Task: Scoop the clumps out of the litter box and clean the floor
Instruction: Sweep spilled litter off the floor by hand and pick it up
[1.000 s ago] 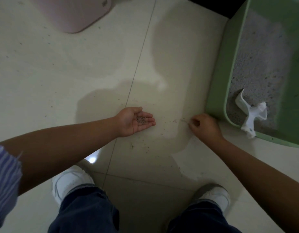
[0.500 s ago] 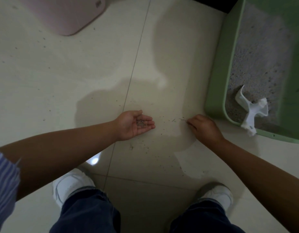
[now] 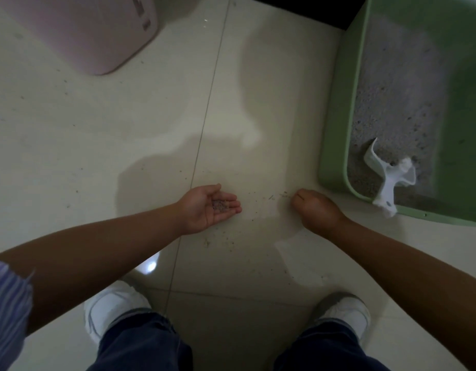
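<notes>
A green litter box point(image 3: 334, 124) stands on the floor at the right, filled with grey litter point(image 3: 392, 84). A white scoop point(image 3: 386, 180) lies in its near corner, handle over the front rim. My left hand point(image 3: 204, 210) is held palm up and cupped just above the floor, with a small pile of grey litter grains point(image 3: 220, 204) in it. My right hand point(image 3: 316, 211) rests on the tile just left of the box corner. Its fingers are curled, their tips bunched on the scattered grains point(image 3: 283, 195). More grains point(image 3: 223, 241) lie below my left hand.
A pink rounded bin point(image 3: 97, 36) stands at the top left. My two white shoes point(image 3: 111, 309) point(image 3: 346, 311) are planted on the cream tiles at the bottom. Fine specks dot the tiles on the left. A dark gap point(image 3: 311, 6) lies behind the box.
My right hand has slid a little to the left along the floor, away from the box corner. My left hand has stayed cupped with the grains in the same place.
</notes>
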The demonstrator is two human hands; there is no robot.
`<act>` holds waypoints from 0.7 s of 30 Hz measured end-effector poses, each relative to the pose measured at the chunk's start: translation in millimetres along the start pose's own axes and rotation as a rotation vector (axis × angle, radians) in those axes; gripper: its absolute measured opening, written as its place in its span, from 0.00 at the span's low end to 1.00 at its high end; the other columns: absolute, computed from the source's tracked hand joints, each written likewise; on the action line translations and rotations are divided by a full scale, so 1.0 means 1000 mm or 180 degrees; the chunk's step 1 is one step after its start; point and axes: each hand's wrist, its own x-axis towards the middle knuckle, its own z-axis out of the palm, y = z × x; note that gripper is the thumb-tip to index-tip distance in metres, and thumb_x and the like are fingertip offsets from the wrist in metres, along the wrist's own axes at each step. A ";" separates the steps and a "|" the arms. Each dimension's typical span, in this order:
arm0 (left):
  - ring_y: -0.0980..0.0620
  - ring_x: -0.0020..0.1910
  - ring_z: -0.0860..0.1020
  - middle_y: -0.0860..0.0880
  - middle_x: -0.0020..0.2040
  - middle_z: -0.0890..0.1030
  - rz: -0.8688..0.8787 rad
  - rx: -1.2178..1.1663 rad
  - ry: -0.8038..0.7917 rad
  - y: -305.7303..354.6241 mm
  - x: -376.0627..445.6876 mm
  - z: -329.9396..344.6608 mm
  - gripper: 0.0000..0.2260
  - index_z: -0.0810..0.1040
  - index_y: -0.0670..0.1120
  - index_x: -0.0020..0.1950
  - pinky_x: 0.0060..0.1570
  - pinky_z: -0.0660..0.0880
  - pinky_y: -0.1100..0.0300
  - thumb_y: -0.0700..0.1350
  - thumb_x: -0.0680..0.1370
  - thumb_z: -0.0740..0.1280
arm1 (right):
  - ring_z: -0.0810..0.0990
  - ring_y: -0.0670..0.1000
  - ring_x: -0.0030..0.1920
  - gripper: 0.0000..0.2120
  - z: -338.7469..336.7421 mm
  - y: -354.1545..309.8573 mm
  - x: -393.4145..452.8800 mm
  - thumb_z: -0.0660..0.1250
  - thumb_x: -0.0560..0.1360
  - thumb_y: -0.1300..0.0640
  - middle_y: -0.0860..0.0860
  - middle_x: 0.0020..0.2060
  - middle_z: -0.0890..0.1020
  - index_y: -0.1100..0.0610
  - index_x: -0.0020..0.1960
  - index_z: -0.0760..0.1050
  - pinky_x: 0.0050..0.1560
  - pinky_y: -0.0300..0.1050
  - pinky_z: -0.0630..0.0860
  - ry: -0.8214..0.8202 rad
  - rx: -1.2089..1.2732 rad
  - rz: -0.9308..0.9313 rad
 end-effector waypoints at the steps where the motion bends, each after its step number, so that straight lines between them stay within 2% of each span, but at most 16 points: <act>1: 0.45 0.29 0.83 0.39 0.29 0.82 0.0001 -0.0009 0.0004 0.000 0.000 0.000 0.19 0.74 0.32 0.43 0.31 0.80 0.60 0.45 0.82 0.52 | 0.72 0.55 0.17 0.08 0.004 -0.001 0.002 0.69 0.47 0.68 0.56 0.21 0.74 0.61 0.24 0.72 0.15 0.31 0.61 -0.0150 0.0104 0.0069; 3: 0.45 0.29 0.83 0.39 0.29 0.82 0.0006 -0.0012 0.0004 0.001 -0.001 0.000 0.20 0.74 0.32 0.42 0.31 0.80 0.60 0.45 0.82 0.52 | 0.72 0.54 0.16 0.20 0.010 -0.004 0.003 0.74 0.34 0.71 0.56 0.20 0.74 0.61 0.22 0.70 0.14 0.32 0.61 -0.0132 0.0390 0.0309; 4: 0.45 0.29 0.83 0.39 0.29 0.82 0.0018 -0.0013 0.0002 0.001 -0.001 0.000 0.20 0.74 0.32 0.42 0.33 0.80 0.60 0.45 0.82 0.52 | 0.72 0.55 0.16 0.22 0.009 -0.007 0.003 0.74 0.33 0.71 0.57 0.20 0.74 0.61 0.23 0.70 0.14 0.33 0.63 -0.0066 0.0513 0.0454; 5: 0.44 0.30 0.83 0.39 0.29 0.82 0.0031 -0.0016 0.0007 0.002 -0.001 0.000 0.20 0.74 0.33 0.42 0.37 0.81 0.59 0.46 0.82 0.51 | 0.75 0.58 0.19 0.20 0.006 -0.013 0.003 0.76 0.37 0.72 0.59 0.22 0.75 0.64 0.25 0.71 0.17 0.35 0.67 -0.0076 0.0557 0.0584; 6: 0.43 0.34 0.82 0.39 0.29 0.82 0.0044 -0.0024 0.0017 0.002 -0.001 0.001 0.21 0.74 0.33 0.42 0.44 0.80 0.56 0.46 0.82 0.51 | 0.78 0.61 0.25 0.15 -0.002 -0.021 0.004 0.76 0.46 0.73 0.63 0.27 0.77 0.67 0.29 0.74 0.23 0.39 0.72 -0.0132 0.0778 0.0672; 7: 0.42 0.37 0.80 0.39 0.28 0.81 0.0061 -0.0044 0.0032 0.003 -0.002 0.001 0.21 0.74 0.32 0.42 0.50 0.76 0.55 0.46 0.82 0.51 | 0.80 0.63 0.33 0.06 -0.008 -0.030 0.006 0.72 0.59 0.72 0.66 0.33 0.79 0.70 0.34 0.76 0.33 0.44 0.75 0.0069 0.1033 0.0773; 8: 0.42 0.40 0.78 0.39 0.28 0.81 0.0083 -0.0067 0.0044 0.004 -0.002 0.002 0.21 0.74 0.32 0.42 0.55 0.72 0.53 0.46 0.82 0.50 | 0.80 0.64 0.39 0.04 -0.011 -0.038 0.009 0.65 0.67 0.70 0.68 0.37 0.80 0.72 0.38 0.77 0.39 0.46 0.74 0.0409 0.1307 0.0855; 9: 0.42 0.41 0.77 0.39 0.28 0.81 0.0101 -0.0091 0.0051 0.004 -0.002 0.003 0.21 0.74 0.32 0.42 0.57 0.70 0.52 0.46 0.83 0.50 | 0.80 0.63 0.40 0.08 -0.017 -0.049 0.012 0.62 0.69 0.67 0.67 0.37 0.81 0.71 0.39 0.78 0.41 0.47 0.71 0.0574 0.1610 0.0783; 11: 0.43 0.39 0.78 0.40 0.28 0.81 0.0122 -0.0118 0.0049 0.003 -0.002 0.003 0.21 0.74 0.33 0.42 0.55 0.73 0.54 0.46 0.83 0.49 | 0.82 0.60 0.41 0.08 -0.037 -0.073 0.017 0.64 0.72 0.66 0.64 0.39 0.83 0.69 0.43 0.81 0.43 0.42 0.68 0.0774 0.1943 0.0410; 14: 0.48 0.32 0.82 0.42 0.28 0.82 0.0117 -0.0082 0.0010 0.003 -0.002 0.002 0.21 0.74 0.35 0.42 0.40 0.80 0.60 0.46 0.83 0.48 | 0.81 0.57 0.48 0.10 -0.049 -0.090 0.022 0.66 0.74 0.60 0.60 0.47 0.83 0.63 0.53 0.81 0.50 0.42 0.70 0.0492 0.2137 0.0100; 15: 0.47 0.35 0.82 0.42 0.29 0.82 0.0118 -0.0098 0.0001 0.003 -0.003 0.001 0.21 0.74 0.34 0.43 0.42 0.79 0.60 0.46 0.83 0.49 | 0.80 0.57 0.48 0.12 -0.051 -0.091 0.023 0.65 0.74 0.59 0.60 0.47 0.83 0.63 0.53 0.80 0.50 0.43 0.71 0.0509 0.2091 0.0124; 16: 0.46 0.40 0.80 0.41 0.29 0.82 0.0119 -0.0137 0.0010 0.004 -0.003 0.001 0.21 0.74 0.34 0.43 0.49 0.77 0.58 0.46 0.83 0.49 | 0.80 0.58 0.48 0.12 -0.048 -0.088 0.024 0.64 0.74 0.59 0.61 0.47 0.83 0.65 0.53 0.80 0.50 0.44 0.71 0.0623 0.2080 0.0204; 18: 0.42 0.50 0.76 0.39 0.29 0.82 0.0143 -0.0206 0.0089 0.007 -0.006 0.000 0.20 0.74 0.33 0.43 0.58 0.70 0.53 0.45 0.83 0.50 | 0.81 0.59 0.48 0.13 -0.044 -0.077 0.027 0.63 0.73 0.61 0.63 0.47 0.83 0.67 0.51 0.80 0.50 0.43 0.70 0.0764 0.2038 0.0416; 21: 0.40 0.56 0.71 0.37 0.38 0.79 0.0207 -0.0348 0.0190 0.013 -0.012 -0.002 0.20 0.73 0.32 0.42 0.59 0.67 0.51 0.45 0.83 0.50 | 0.80 0.62 0.51 0.17 -0.038 -0.065 0.036 0.58 0.71 0.60 0.64 0.48 0.82 0.69 0.52 0.79 0.54 0.45 0.73 0.0658 0.1608 0.0615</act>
